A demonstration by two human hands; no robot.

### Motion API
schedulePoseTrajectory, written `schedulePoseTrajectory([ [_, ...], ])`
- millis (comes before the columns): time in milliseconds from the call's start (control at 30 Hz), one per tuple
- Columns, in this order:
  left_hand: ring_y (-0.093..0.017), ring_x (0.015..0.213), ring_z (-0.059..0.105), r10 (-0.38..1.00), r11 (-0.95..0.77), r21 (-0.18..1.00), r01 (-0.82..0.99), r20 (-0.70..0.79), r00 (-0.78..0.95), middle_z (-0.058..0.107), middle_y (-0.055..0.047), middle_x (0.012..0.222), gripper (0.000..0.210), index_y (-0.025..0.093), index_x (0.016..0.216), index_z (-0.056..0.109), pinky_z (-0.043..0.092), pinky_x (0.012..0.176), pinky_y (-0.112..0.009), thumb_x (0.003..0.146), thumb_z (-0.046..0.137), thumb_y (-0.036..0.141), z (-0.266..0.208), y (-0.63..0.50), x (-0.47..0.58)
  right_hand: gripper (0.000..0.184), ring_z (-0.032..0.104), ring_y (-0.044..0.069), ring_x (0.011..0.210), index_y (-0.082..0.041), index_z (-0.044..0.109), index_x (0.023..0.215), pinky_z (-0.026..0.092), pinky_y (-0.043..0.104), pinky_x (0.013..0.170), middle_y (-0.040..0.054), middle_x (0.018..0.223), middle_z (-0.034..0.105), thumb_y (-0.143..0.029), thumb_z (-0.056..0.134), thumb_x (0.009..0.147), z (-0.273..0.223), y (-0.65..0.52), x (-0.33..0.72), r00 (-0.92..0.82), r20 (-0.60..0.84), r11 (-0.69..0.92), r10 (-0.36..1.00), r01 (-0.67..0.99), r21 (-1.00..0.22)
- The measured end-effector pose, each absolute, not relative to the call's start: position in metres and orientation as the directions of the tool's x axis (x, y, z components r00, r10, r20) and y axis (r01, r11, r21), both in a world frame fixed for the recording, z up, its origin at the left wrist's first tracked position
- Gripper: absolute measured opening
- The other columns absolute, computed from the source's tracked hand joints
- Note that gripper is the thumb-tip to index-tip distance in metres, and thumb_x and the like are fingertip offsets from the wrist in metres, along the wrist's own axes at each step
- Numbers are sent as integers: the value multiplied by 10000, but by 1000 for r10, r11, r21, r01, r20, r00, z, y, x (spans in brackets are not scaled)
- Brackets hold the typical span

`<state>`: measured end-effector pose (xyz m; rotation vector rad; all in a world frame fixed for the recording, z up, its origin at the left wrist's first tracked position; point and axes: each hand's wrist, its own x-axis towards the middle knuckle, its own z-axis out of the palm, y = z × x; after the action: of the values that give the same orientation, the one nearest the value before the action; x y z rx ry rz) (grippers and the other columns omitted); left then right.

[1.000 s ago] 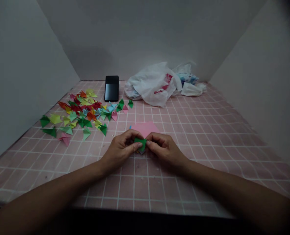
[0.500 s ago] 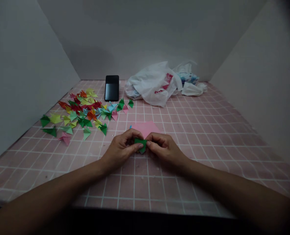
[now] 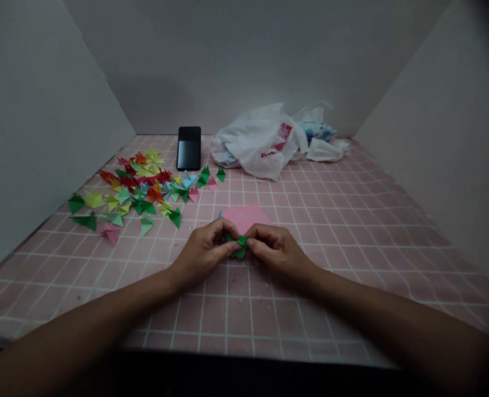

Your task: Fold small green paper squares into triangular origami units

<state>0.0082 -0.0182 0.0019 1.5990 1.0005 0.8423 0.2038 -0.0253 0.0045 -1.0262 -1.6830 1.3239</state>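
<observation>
At the far left of the pink-checked bench [image 3: 352, 231], a spread of small folded paper pieces [image 3: 139, 190] in green, yellow, red, blue and pink lies well apart from the hands. Behind it, a black phone [image 3: 188, 148] lies flat near the back wall. Toward the middle, the left hand [image 3: 205, 251] rests on the bench with its fingers [image 3: 232, 246] pinched on a small green folded paper [image 3: 240, 246]. The right hand [image 3: 275, 248] meets it from the other side, its fingers also clenched on the same green paper, low over the bench. Just behind the hands lies a pink sheet [image 3: 246, 216]. Farther back and right sits a crumpled white plastic bag [image 3: 261, 144].
</observation>
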Motion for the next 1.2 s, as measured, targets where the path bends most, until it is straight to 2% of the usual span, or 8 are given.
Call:
schedulePoseTrajectory([
  [300, -120, 650, 560, 909, -205, 947, 246, 91, 407, 621, 9, 712, 111, 175, 866, 633, 429, 607, -231, 856, 659, 282, 9, -19, 10, 187, 446, 105, 583, -178, 596, 718, 350, 255, 557, -22, 618, 533, -279, 537, 864, 4, -25, 205, -416, 118, 211, 902, 187, -959],
  [433, -128, 693, 584, 909, -226, 938, 264, 106, 403, 649, -9, 747, 119, 167, 827, 642, 446, 647, -242, 851, 666, 281, 12, -19, 9, 189, 459, 108, 594, -178, 595, 718, 358, 252, 561, -16, 624, 550, -273, 531, 868, 4, -25, 205, -441, 161, 269, 883, 195, -943],
  [567, -139, 712, 598, 921, -162, 959, 231, 63, 385, 663, -27, 768, 145, 158, 812, 653, 470, 659, -254, 828, 684, 299, 14, -19, 9, 196, 488, 116, 609, -177, 609, 720, 378, 253, 571, -7, 637, 575, -270, 535, 876, 3, -25, 205, -447, 182, 298, 876, 204, -933],
  [800, -125, 638, 585, 939, -84, 979, 186, 15, 344, 648, -14, 711, 157, 156, 772, 640, 464, 588, -235, 764, 719, 292, 14, -20, 11, 171, 503, 113, 606, -179, 616, 726, 379, 241, 571, -11, 642, 591, -236, 540, 868, 3, -26, 204, -438, 183, 295, 880, 202, -934],
  [933, -124, 646, 579, 941, -90, 979, 184, 23, 338, 645, -17, 715, 155, 156, 769, 646, 465, 593, -237, 759, 725, 289, 12, -19, 11, 174, 483, 105, 593, -175, 613, 727, 373, 245, 566, -13, 644, 581, -244, 556, 876, 4, -28, 204, -439, 148, 231, 886, 141, -963],
  [1033, -121, 644, 572, 942, -74, 984, 161, 16, 335, 640, -14, 718, 165, 154, 770, 643, 459, 590, -237, 750, 728, 294, 11, -18, 10, 201, 452, 92, 546, -173, 607, 752, 349, 244, 529, -25, 625, 553, -295, 561, 906, 3, -28, 204, -436, 54, 87, 898, 56, -995],
  [1100, -119, 640, 569, 943, -60, 988, 139, 11, 333, 636, -12, 716, 170, 153, 770, 641, 456, 589, -237, 749, 730, 296, 11, -18, 10, 213, 470, 92, 536, -170, 606, 780, 352, 243, 518, -23, 633, 562, -326, 565, 918, 2, -28, 205, -447, 4, 3, 894, -5, -1000],
  [1200, -122, 655, 581, 944, -54, 994, 97, 19, 328, 643, -13, 722, 169, 152, 766, 640, 469, 607, -243, 756, 733, 293, 11, -18, 11, 203, 494, 92, 546, -167, 609, 798, 367, 242, 522, -17, 656, 582, -335, 590, 912, 0, -28, 205, -464, -2, -33, 886, -58, -998],
])
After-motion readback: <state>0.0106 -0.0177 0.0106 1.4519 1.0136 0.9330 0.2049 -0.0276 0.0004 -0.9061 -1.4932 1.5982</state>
